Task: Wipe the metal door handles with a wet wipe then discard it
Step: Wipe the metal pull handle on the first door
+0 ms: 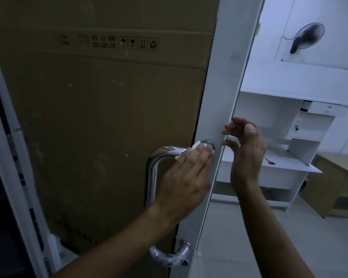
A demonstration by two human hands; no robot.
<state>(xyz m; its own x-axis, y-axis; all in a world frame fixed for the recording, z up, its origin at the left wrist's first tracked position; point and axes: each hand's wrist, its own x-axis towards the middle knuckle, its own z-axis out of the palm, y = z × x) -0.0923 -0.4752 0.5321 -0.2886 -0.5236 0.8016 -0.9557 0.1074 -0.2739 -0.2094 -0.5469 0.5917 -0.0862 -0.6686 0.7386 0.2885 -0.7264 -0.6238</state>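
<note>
A shiny D-shaped metal door handle (153, 169) is fixed to the white door frame (219, 101), running from its upper mount (209, 143) down to a curved lower end (169, 256). My left hand (186, 177) lies flat over the top bend of the handle, pressing a white wet wipe (196, 147) against it; only a corner of the wipe shows past the fingertips. My right hand (245, 151) is at the door's edge, fingers spread and curled around it, holding nothing.
Behind the glass door panel stands a large cardboard box (100, 117) with printed symbols. Past the door's edge lies a room with a white desk and shelf unit (289, 149), a wall fan (307, 37) and a tiled floor (269, 237).
</note>
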